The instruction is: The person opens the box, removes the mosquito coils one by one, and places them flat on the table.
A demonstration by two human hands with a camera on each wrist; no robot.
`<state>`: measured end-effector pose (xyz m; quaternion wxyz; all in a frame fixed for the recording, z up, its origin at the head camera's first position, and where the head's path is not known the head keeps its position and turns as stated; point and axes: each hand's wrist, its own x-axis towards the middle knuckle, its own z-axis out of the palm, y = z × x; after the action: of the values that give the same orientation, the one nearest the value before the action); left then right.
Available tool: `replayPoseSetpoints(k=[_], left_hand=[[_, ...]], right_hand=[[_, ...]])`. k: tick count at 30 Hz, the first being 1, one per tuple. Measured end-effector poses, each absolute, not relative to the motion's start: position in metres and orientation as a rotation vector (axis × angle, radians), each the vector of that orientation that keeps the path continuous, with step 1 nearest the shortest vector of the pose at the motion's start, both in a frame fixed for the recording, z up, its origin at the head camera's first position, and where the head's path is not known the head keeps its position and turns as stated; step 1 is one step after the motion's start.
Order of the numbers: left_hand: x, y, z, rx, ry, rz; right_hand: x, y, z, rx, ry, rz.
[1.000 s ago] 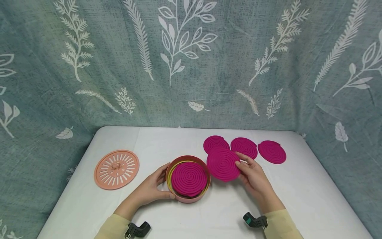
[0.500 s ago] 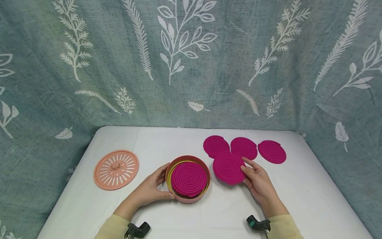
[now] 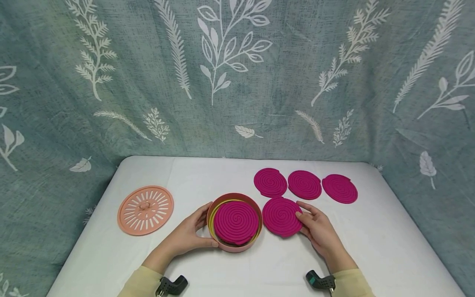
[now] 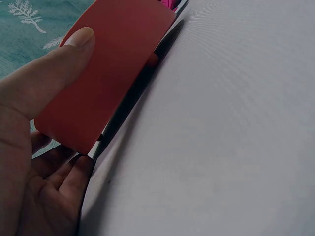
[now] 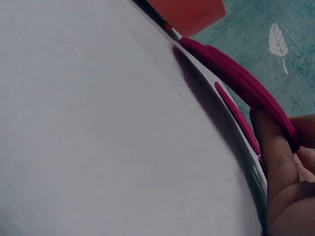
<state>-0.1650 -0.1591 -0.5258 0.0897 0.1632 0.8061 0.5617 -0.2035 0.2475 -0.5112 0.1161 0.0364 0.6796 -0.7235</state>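
Observation:
My left hand (image 3: pixel 189 234) grips a round salmon-coloured tin (image 3: pixel 234 248) from its left side, with the thumb on the wall (image 4: pixel 106 73) in the left wrist view. A magenta mosquito coil (image 3: pixel 236 222) lies inside it, and a yellow rim shows around that coil. Just right of the tin, my right hand (image 3: pixel 322 233) pinches another magenta mosquito coil (image 3: pixel 282 217) by its right edge, thumb on one face and fingers on the other. In the right wrist view this held coil (image 5: pixel 241 81) is tilted, its right side raised off the table.
Three more magenta mosquito coils lie flat in a row at the back right: a left one (image 3: pixel 270 182), a middle one (image 3: pixel 304 185) and a right one (image 3: pixel 339 189). A slotted salmon lid (image 3: pixel 145 210) with a small ring rests on the left of the white table (image 3: pixel 208 274).
My right hand has drawn the held coil away from the tin, toward me and lower. It no longer overlaps the back-row coils in the head view. My left hand and the tin stay put.

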Motion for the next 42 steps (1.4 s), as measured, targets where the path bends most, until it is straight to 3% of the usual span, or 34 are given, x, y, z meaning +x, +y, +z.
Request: replayPoseSetpoints(k=[22,42], left_hand=[[-0.164,-0.159,-0.526,0.501,2.378,1.699],[-0.164,-0.159,-0.528,0.497,2.393,1.691]], right_hand=[[-0.199,0.244,-0.506,0.144,2.245,-1.855],[-0.19,0.259,-0.502,0.079,2.233,-1.895]])
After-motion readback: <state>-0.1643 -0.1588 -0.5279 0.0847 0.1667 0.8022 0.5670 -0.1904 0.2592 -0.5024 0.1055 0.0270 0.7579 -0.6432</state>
